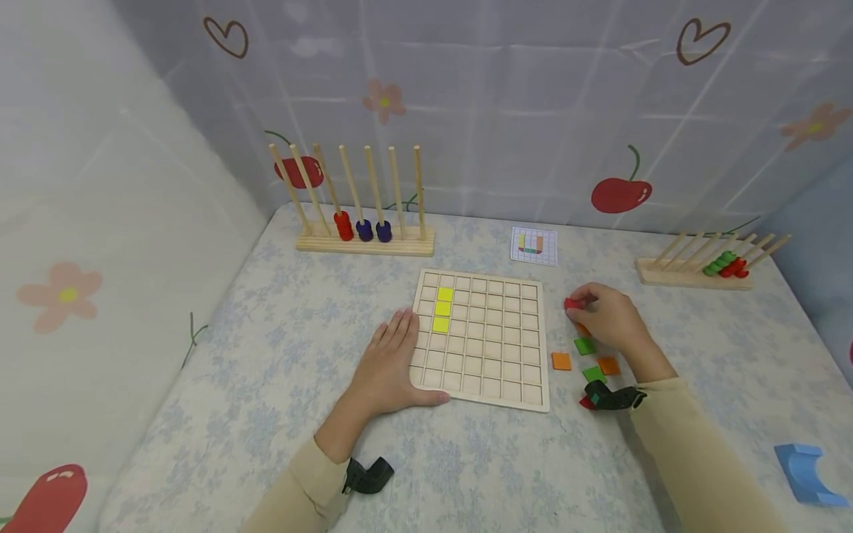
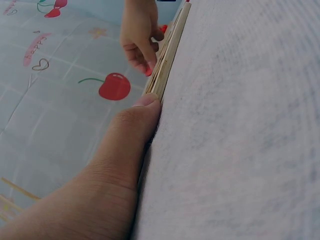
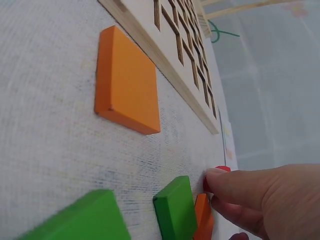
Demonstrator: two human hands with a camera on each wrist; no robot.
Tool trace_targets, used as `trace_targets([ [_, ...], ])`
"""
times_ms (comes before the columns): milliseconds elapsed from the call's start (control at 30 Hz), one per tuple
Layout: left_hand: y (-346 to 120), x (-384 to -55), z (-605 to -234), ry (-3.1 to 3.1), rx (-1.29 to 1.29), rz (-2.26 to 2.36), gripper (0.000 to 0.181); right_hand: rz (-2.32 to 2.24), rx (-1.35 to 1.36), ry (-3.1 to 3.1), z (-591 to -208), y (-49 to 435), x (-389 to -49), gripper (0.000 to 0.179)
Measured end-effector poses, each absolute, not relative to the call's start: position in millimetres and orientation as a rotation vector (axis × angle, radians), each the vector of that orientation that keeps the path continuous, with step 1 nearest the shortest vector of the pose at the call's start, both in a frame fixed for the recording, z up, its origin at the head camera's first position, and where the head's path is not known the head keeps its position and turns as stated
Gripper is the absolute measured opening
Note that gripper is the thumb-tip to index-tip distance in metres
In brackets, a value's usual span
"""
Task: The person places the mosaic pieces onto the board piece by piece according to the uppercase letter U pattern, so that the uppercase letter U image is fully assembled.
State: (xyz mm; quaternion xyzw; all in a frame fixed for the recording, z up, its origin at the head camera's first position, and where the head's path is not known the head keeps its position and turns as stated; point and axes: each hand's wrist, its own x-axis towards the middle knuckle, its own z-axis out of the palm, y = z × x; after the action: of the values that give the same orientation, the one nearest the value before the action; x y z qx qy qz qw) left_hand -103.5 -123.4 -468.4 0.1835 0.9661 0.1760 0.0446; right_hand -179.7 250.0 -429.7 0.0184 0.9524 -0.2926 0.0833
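A square wooden grid board [image 1: 494,318] lies flat, with three yellow tiles [image 1: 443,309] set in a column near its left side. My left hand [image 1: 389,366] rests spread at the board's left edge, thumb along the near corner. To the right of the board, my right hand [image 1: 613,318] pinches a red tile [image 1: 571,303] between thumb and fingers. Below that hand lie loose tiles: an orange tile [image 1: 561,361], a green tile [image 1: 584,346] and others. Partly hidden by the right wrist camera is another red tile [image 1: 586,403].
A patterned card [image 1: 534,246] lies behind the board. Two peg stands with beads stand at the back, a tall stand [image 1: 365,246] on the left and a smaller stand [image 1: 693,280] on the right. A blue curved block [image 1: 805,474] sits at the right front.
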Motion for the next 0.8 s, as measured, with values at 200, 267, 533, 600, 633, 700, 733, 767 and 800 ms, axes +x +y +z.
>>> trace_targets([
  [200, -124, -104, -470, 2.941, 0.553, 0.526, 0.141, -0.898, 0.052, 2.873, -426, 247, -175, 0.021],
  [267, -124, -104, -470, 2.937, 0.552, 0.519, 0.141, -0.931, 0.04, 2.884, -424, 244, -172, 0.02],
  [533, -125, -105, -472, 2.933, 0.543, 0.523, 0.141, -1.031, -0.112, 2.889, -415, 209, -161, 0.016],
  [600, -125, -105, -472, 2.933, 0.546, 0.522, 0.141, -1.061, -0.133, 2.852, -415, 197, -157, 0.015],
  [633, -125, -105, -472, 2.934, 0.547, 0.524, 0.141, -1.076, -0.145, 2.837, -415, 191, -155, 0.014],
  [700, -125, -105, -471, 2.937, 0.552, 0.523, 0.141, -1.103, -0.169, 2.805, -416, 178, -152, 0.012],
  [733, -125, -105, -471, 2.942, 0.556, 0.526, 0.141, -1.108, -0.183, 2.797, -417, 171, -150, 0.012],
  [767, -125, -104, -471, 2.944, 0.556, 0.531, 0.141, -1.111, -0.199, 2.79, -419, 165, -148, 0.01],
  [800, -125, -104, -470, 2.947, 0.557, 0.535, 0.14, -1.118, -0.214, 2.784, -420, 158, -147, 0.009],
])
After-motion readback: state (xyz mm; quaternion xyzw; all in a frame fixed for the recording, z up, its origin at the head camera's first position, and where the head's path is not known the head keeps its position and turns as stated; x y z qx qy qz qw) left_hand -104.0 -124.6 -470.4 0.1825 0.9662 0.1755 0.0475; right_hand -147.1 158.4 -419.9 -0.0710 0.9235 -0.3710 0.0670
